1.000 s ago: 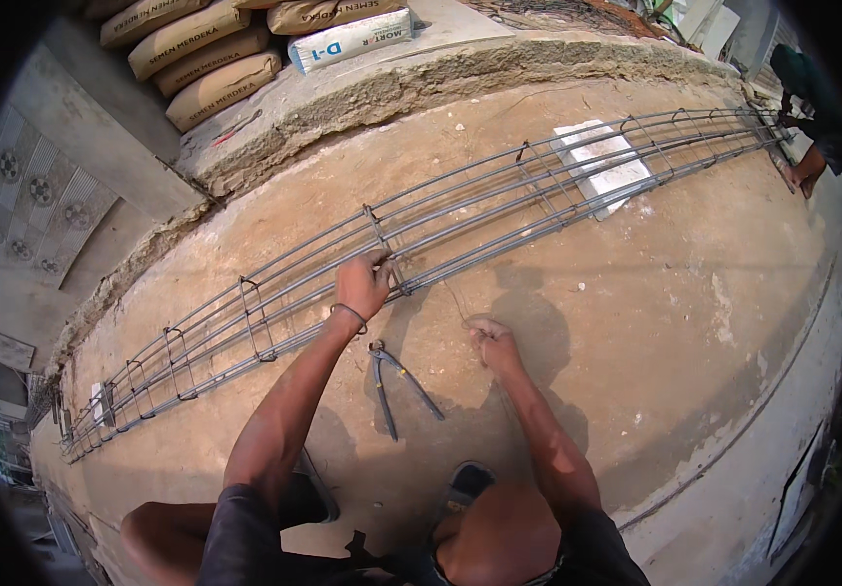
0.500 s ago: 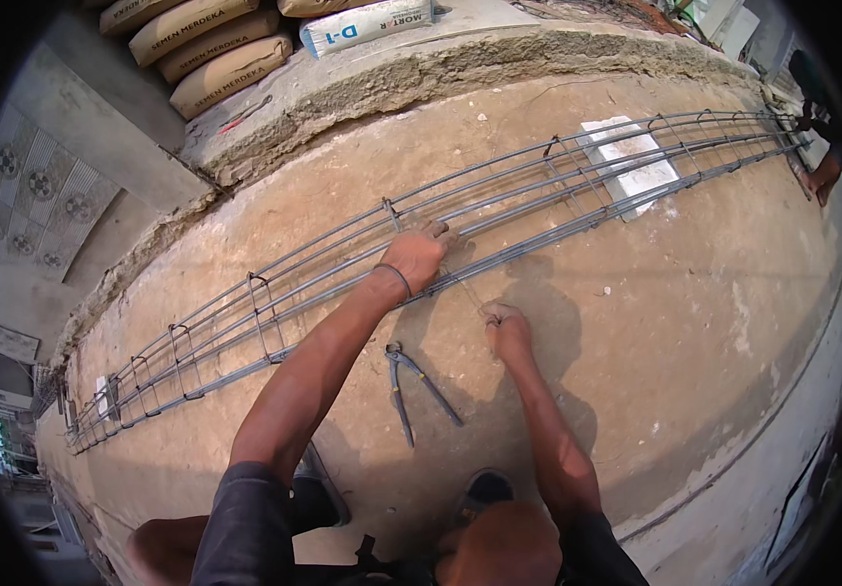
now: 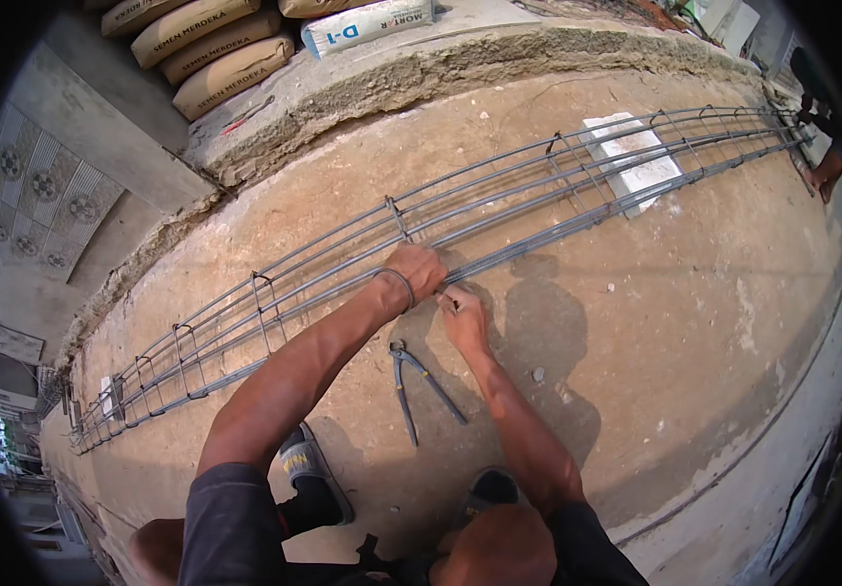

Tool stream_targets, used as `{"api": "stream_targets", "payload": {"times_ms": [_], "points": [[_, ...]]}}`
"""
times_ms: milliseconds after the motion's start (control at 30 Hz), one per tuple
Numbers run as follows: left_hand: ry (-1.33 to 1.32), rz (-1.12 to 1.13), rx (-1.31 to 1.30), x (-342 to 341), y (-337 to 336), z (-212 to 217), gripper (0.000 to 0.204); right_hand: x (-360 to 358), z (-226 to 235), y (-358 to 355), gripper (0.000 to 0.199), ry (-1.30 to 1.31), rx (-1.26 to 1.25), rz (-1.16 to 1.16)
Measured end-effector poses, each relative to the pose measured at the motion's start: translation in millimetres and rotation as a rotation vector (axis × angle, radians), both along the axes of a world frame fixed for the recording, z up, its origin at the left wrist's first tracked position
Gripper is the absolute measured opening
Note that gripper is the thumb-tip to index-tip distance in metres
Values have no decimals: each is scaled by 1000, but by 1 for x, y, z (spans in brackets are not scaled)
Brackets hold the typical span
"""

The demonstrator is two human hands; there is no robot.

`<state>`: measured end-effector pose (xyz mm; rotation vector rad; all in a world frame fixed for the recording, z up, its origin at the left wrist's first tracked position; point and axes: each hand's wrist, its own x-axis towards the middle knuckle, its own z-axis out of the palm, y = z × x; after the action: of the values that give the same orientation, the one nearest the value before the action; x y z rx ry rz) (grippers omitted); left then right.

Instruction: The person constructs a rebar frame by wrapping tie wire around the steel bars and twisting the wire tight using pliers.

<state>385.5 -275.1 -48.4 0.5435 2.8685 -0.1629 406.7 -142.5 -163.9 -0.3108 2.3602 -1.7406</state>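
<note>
A long rebar cage [image 3: 484, 230] of grey steel bars and stirrups stretches across the view from lower left to upper right. My left hand [image 3: 415, 272], with a dark band at its wrist, is closed at the cage's near bars below a stirrup. Close beside it, on the near side of those bars, my right hand [image 3: 465, 318] is pinched shut. Thin tie wire ran from its fingers half a second ago; now the fingers mostly hide it. A pair of pincers [image 3: 411, 389] with dark handles lies spread on the ground in front of me.
White blocks sit under the cage at right [image 3: 633, 161] and far left [image 3: 111, 398]. Behind it runs a rough concrete ledge [image 3: 421, 83] with stacked cement bags [image 3: 235, 78]. Another person's foot [image 3: 824, 176] is at the cage's far right end. My sandalled feet are below.
My right hand has moved up and left, from out in front of the cage to right beside my left hand. My left hand has shifted slightly down, staying at the near bars.
</note>
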Motion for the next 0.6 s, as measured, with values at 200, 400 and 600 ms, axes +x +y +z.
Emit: {"api": "stream_targets", "payload": {"times_ms": [200,400,600], "points": [[149,294,335,43,-13,-26,10,9,-4,-14,20,-18,-163,-37],[354,385,424,97,3,-84,34,3,6,-15,17,-106,-120,57],[320,386,441,104,-31,-73,25,2,7,-14,18,159,-56,11]]}}
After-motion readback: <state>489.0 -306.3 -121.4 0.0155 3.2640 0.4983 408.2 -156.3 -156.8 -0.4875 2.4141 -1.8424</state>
